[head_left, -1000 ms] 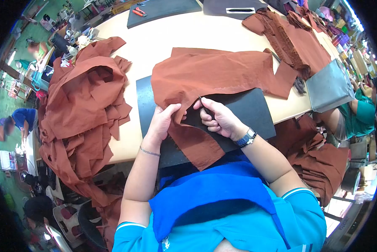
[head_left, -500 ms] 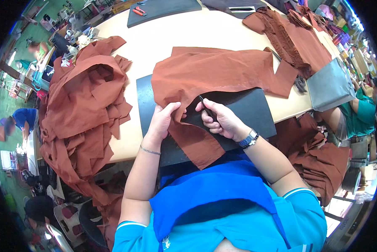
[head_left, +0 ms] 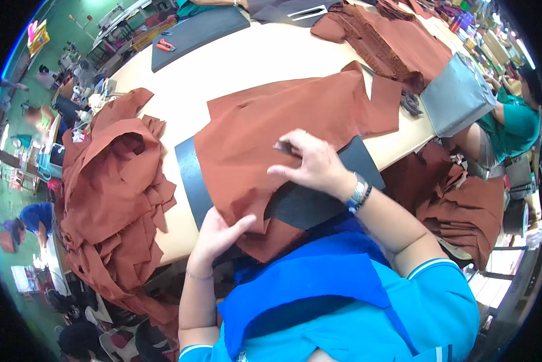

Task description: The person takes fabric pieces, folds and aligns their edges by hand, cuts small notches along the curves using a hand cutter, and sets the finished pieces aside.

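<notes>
A large reddish-brown sheet of soft material (head_left: 271, 130), leather or cloth, lies over a black board (head_left: 310, 202) at the table's near edge. My left hand (head_left: 219, 235) grips the sheet's near left edge, thumb on top and the other fingers hidden beneath. One flap of the sheet hangs toward my blue apron (head_left: 319, 280). Over the sheet's middle right is my right hand (head_left: 316, 163), its thumb stretched out and its fingers curled around a slim black tool (head_left: 281, 145). Most of that tool is hidden by the hand, so its exact kind does not show.
Piled reddish-brown pieces (head_left: 111, 163) stand at the left table edge. Behind are a dark board (head_left: 204, 33) and a red-handled cutter (head_left: 164, 45). On the right sit a grey box (head_left: 458, 96), stacked brown material (head_left: 397, 45) and a person in green (head_left: 515, 120).
My right hand has moved up over the sheet, its thumb spreading away from the black tool. My left hand is lower, and the sheet has shifted toward me and turned. The view has swung.
</notes>
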Motion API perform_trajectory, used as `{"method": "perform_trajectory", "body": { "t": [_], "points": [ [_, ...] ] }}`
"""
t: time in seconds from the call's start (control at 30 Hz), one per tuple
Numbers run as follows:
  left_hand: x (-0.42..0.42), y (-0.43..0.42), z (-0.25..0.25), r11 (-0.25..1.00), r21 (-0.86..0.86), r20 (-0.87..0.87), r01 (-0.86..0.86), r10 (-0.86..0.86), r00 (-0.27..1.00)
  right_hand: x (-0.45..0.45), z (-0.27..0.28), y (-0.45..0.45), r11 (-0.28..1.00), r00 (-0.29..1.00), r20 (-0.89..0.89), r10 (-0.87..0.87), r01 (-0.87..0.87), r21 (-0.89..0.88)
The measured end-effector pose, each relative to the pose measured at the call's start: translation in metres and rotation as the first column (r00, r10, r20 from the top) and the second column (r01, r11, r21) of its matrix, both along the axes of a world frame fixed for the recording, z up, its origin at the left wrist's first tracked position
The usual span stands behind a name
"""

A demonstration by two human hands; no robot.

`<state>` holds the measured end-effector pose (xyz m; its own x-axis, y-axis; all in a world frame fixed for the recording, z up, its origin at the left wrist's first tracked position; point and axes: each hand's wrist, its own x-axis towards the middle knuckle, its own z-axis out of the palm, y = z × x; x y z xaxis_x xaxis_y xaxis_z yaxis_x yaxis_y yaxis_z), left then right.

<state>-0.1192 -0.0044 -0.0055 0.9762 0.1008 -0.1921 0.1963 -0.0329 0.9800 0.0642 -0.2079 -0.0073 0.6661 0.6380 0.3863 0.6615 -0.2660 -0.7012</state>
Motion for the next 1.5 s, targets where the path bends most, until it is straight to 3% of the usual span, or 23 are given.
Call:
{"method": "perform_trajectory", "body": {
  "t": [0.03, 0.07, 0.13, 0.2, 0.23, 0.27, 0.3, 0.33, 0.4, 0.47, 0.6, 0.73, 0.93, 1.33, 1.5],
  "points": [
    [-0.007, 0.004, 0.006, 0.991, 0.133, 0.068, -0.03, 0.021, 0.997, 0.007, -0.002, 0.0, 0.993, 0.994, 0.093, -0.055, 0.064, -0.1],
    [-0.008, 0.013, 0.007, 0.961, 0.184, 0.122, -0.208, 0.188, 0.975, 0.014, -0.004, 0.001, 0.972, 0.977, 0.191, -0.097, 0.134, -0.193],
    [-0.005, 0.027, 0.012, 0.802, 0.261, 0.257, -0.537, 0.479, 0.84, 0.018, -0.029, 0.021, 0.965, 0.976, 0.219, -0.001, 0.058, -0.254],
    [0.01, 0.029, 0.021, 0.66, 0.553, 0.431, -0.509, 0.296, 0.852, 0.014, -0.035, 0.04, 0.96, 0.964, 0.13, 0.231, -0.204, -0.194],
    [0.02, 0.03, 0.026, 0.549, 0.669, 0.489, -0.501, 0.182, 0.853, 0.011, -0.024, 0.047, 0.896, 0.92, 0.049, 0.39, -0.367, -0.249],
    [0.03, 0.034, 0.026, 0.562, 0.728, 0.443, -0.394, 0.053, 0.895, 0.01, -0.013, 0.051, 0.804, 0.845, -0.038, 0.534, -0.521, -0.288],
    [0.039, 0.036, 0.019, 0.598, 0.747, 0.345, -0.29, 0.024, 0.938, 0.006, -0.028, 0.054, 0.828, 0.827, 0.087, 0.555, -0.539, -0.153],
    [0.047, 0.037, 0.006, 0.629, 0.755, 0.243, -0.185, -0.006, 0.97, 0.005, -0.026, 0.051, 0.847, 0.846, 0.078, 0.528, -0.518, -0.119],
    [0.055, 0.031, -0.019, 0.548, 0.836, -0.015, -0.025, 0.069, 0.998, 0.005, -0.019, 0.033, 0.876, 0.875, 0.053, 0.481, -0.478, -0.06],
    [0.052, 0.021, -0.035, 0.304, 0.952, 0.012, -0.027, 0.051, 0.999, 0.013, -0.013, 0.005, 0.932, 0.932, 0.006, 0.362, -0.361, -0.035],
    [0.053, 0.021, -0.036, 0.314, 0.948, 0.026, -0.047, 0.069, 0.997, 0.039, -0.025, -0.043, 0.987, 0.984, 0.092, 0.151, -0.156, 0.049],
    [0.052, 0.023, -0.039, 0.299, 0.953, 0.033, -0.051, 0.068, 0.997, 0.048, -0.025, -0.062, 0.991, 0.998, -0.036, 0.051, -0.046, 0.126],
    [0.052, 0.023, -0.04, 0.289, 0.956, 0.041, -0.059, 0.066, 0.997, 0.056, -0.03, -0.06, 0.991, 0.989, -0.149, -0.01, 0.029, 0.129],
    [0.051, 0.022, -0.04, 0.293, 0.954, 0.05, -0.068, 0.068, 0.996, 0.056, -0.035, -0.057, 0.99, 0.985, -0.167, -0.049, 0.07, 0.12],
    [0.038, 0.03, -0.03, 0.288, 0.958, -0.023, -0.004, 0.09, 0.996, 0.059, -0.03, -0.062, 0.994, 0.98, -0.188, -0.066, 0.08, 0.068]
  ]
}}
